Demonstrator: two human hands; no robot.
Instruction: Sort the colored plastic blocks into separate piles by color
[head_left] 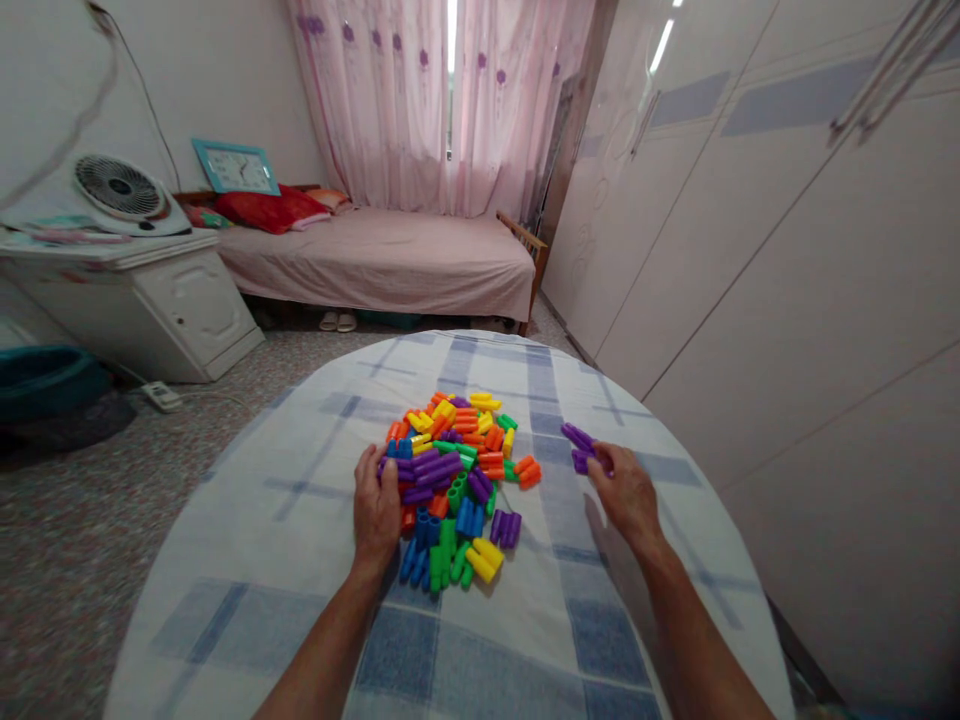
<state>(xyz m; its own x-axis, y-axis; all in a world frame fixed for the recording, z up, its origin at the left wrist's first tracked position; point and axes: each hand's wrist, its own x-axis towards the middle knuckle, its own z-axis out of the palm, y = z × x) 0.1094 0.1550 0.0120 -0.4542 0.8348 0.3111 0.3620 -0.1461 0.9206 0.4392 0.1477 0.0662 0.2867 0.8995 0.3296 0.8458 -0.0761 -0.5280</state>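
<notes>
A heap of plastic tube-shaped building blocks (465, 428) in purple, orange, yellow, green and blue lies on the round table. At the heap's left side, my left hand (377, 512) is closed on a joined cluster of purple blocks (431, 470), its thumb on the near end and its other fingers partly hidden. Right of the heap and apart from it, my right hand (628, 492) pinches purple blocks (577, 437) between thumb and fingers; part of them is covered by the fingertips.
A checked blue and white cloth (480, 650) covers the table. Beyond it stands a bed (390, 250). A white cabinet (199, 310) with a fan (120, 187) is at the left, and tall wardrobe doors (787, 250) line the right side.
</notes>
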